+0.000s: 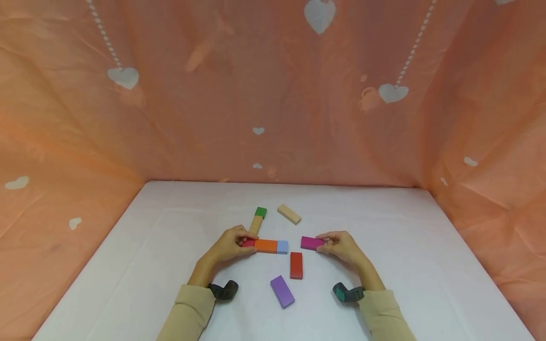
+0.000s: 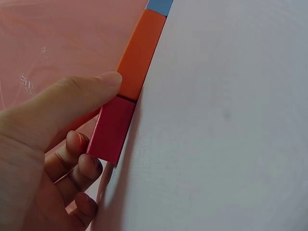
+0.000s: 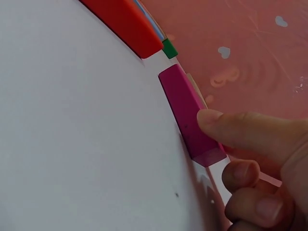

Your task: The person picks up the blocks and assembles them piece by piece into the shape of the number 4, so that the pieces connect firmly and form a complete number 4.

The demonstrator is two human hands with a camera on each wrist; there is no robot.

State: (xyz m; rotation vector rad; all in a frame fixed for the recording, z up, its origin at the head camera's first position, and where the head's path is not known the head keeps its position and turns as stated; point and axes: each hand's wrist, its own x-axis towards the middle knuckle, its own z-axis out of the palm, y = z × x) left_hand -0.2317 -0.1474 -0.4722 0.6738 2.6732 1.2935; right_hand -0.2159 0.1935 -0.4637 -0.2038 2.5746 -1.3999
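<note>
My left hand [image 1: 233,243] pinches a row of wooden blocks at the seam between a short crimson block [image 2: 111,130] and a longer orange block [image 2: 142,53]. A light blue block [image 1: 282,247] ends that row on the right. Behind the crimson end, a natural wood block [image 1: 256,224] runs away from me with a small green block [image 1: 261,211] at its far end. On the right, the thumb and index finger of my right hand [image 1: 340,246] pinch a magenta block [image 3: 185,113] by its right part. A gap separates it from the light blue block.
A red block [image 1: 296,265] lies between and just nearer than the two hands. Closer to me is a tilted purple block [image 1: 282,292]. One loose natural wood block [image 1: 289,214] lies farther back. Orange heart-printed sheeting [image 1: 290,156] encloses the white table [image 1: 362,208].
</note>
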